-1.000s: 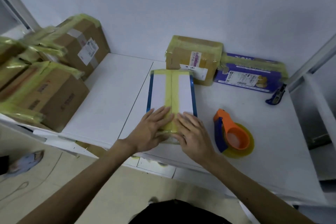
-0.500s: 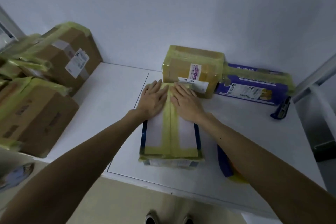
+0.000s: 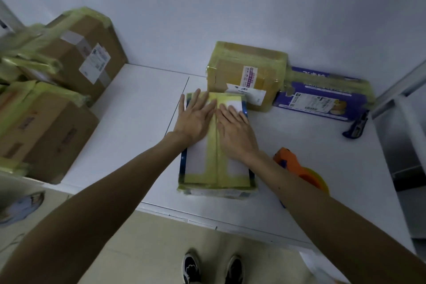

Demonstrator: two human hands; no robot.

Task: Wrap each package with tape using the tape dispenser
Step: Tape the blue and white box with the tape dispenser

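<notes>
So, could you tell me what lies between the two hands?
In the head view, a yellow tape strip running down the middle of the package.

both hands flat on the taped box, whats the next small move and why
Probably slide both palms toward the near edge, pressing the tape strip down. The left hand and right hand lie flat on the package either side of that strip, at its far half; the near half is uncovered. The tape dispenser lies by the right forearm.

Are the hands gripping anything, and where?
Nothing gripped: the left hand and right hand press flat on top of the white package, either side of its tape strip.
</notes>
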